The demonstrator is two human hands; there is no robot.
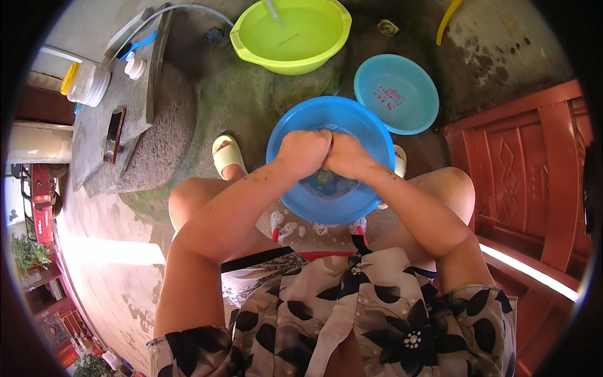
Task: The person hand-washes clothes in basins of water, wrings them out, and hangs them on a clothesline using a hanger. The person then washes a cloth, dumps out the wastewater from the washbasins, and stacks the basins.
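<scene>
My left hand (304, 151) and my right hand (349, 156) are closed into fists and pressed together over a blue plastic basin (330, 212). Between them is a small wet item (324, 178), probably cloth, greenish where it hangs below the knuckles. The fists hide most of it, so its exact kind cannot be told. Sudsy water (340, 189) lies in the basin under my hands. The basin stands on the floor between my feet.
Beyond it are a lime-green basin (292, 66) of water and a light-blue basin (395, 94). A stone slab (94, 141) at left bears a lidded plastic jar (87, 87), a blue-handled brush (141, 43) and a dark wooden-edged object (113, 136). Red door panels (513, 174) stand at right.
</scene>
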